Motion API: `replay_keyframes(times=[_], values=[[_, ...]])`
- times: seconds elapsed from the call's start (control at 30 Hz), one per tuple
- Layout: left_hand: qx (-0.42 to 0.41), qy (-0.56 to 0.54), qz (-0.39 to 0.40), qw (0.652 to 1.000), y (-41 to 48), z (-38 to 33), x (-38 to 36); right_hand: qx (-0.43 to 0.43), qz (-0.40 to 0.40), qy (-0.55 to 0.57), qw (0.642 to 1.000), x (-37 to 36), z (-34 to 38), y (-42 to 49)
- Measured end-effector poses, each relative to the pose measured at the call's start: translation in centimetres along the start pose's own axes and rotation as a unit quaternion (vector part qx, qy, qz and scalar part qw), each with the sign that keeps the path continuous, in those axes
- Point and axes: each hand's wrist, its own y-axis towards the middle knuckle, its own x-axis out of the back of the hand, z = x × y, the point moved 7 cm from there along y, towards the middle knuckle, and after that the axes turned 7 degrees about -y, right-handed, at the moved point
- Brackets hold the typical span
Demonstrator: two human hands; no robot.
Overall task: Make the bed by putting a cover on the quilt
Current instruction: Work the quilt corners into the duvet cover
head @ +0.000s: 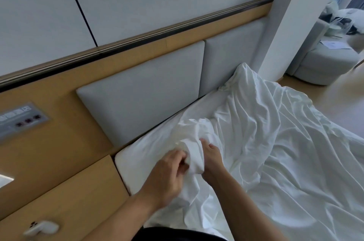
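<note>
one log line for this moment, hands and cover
step: fitting cover corner | left hand: pinches cover | right hand: holds same bunch | where: near headboard | cover: crumpled across bed

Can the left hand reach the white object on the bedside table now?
Probably yes: nothing lies between the left hand and the white object, but it must first release the cover it grips.

The left hand (167,173) is pinching a bunched corner of the white cover (275,152) with curled fingers, close to the head of the bed. The right hand (211,157) is gripping the same bunch from the other side. The rest of the cover is lying crumpled across the mattress (136,162), one fold leaning against the grey padded headboard (141,93). A small white device (42,228) is sitting on the wooden bedside table (78,191).
</note>
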Motion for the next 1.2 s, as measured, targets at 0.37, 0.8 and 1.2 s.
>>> replay_keyframes(times=[0.37, 0.8, 1.2], values=[[0.395, -0.301, -0.155, 0.854, -3.2, 7.7, -2.5, 0.011, -0.02, -0.059, 0.998, 0.7, 0.3, -0.5], [0.459, -0.3, 0.043, 0.835, 0.9, 13.8, -1.8, 0.071, 0.024, -0.254, 0.964, -1.4, 0.7, -1.4], [0.4, -0.423, 0.153, 0.799, 0.8, 11.7, -2.4, -0.011, 0.151, -0.358, 0.921, -2.9, -1.2, -1.5]])
